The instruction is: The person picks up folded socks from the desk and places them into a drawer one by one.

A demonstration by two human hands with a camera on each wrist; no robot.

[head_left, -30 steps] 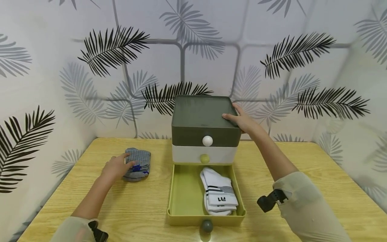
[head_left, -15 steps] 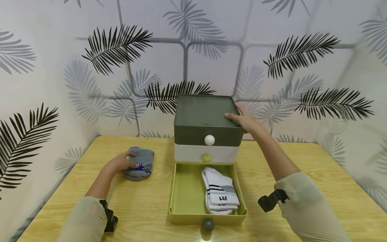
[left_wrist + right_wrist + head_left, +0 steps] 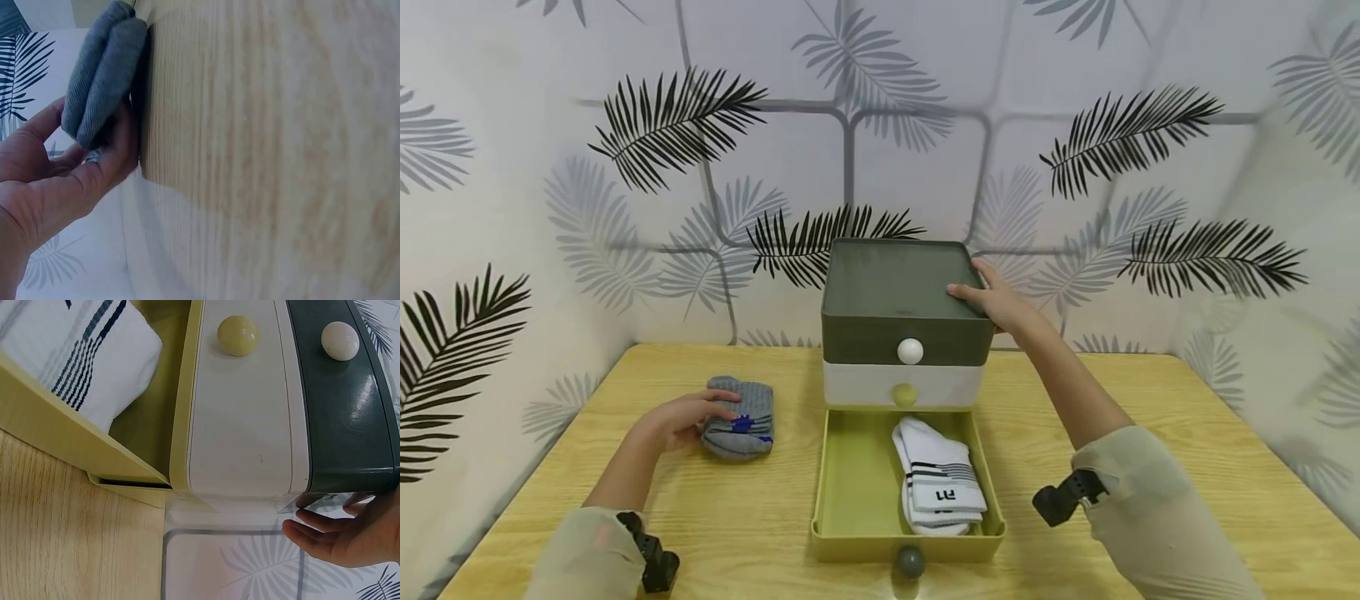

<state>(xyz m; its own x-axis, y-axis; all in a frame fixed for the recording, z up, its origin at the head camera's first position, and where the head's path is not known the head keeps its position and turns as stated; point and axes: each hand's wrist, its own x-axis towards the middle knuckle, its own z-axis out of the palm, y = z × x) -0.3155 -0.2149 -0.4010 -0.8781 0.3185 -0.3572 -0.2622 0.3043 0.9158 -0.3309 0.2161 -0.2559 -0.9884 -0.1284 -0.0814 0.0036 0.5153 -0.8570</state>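
A folded pair of grey ribbed socks (image 3: 739,418) with a blue mark is at the left of the table. My left hand (image 3: 688,417) grips its left edge, fingers over the top. In the left wrist view the thumb (image 3: 122,140) is tucked between the socks (image 3: 106,75) and the tabletop. My right hand (image 3: 1000,302) rests on the right edge of a small drawer box (image 3: 902,279), thumb on its dark green top and fingers along its side. Below, the yellow-green drawer (image 3: 857,483) is pulled out, with folded white striped socks (image 3: 943,483) in its right half.
The box has a dark green drawer with a white knob (image 3: 910,351) and a white drawer with a yellow knob (image 3: 904,395), both closed. A grey knob (image 3: 911,562) is on the pulled-out drawer. Leaf-patterned cloth (image 3: 917,175) hangs behind the wooden table (image 3: 1075,392).
My left hand has moved from reaching at the grey socks to gripping them, its thumb slipping beneath their left edge. My right hand stays on the box.
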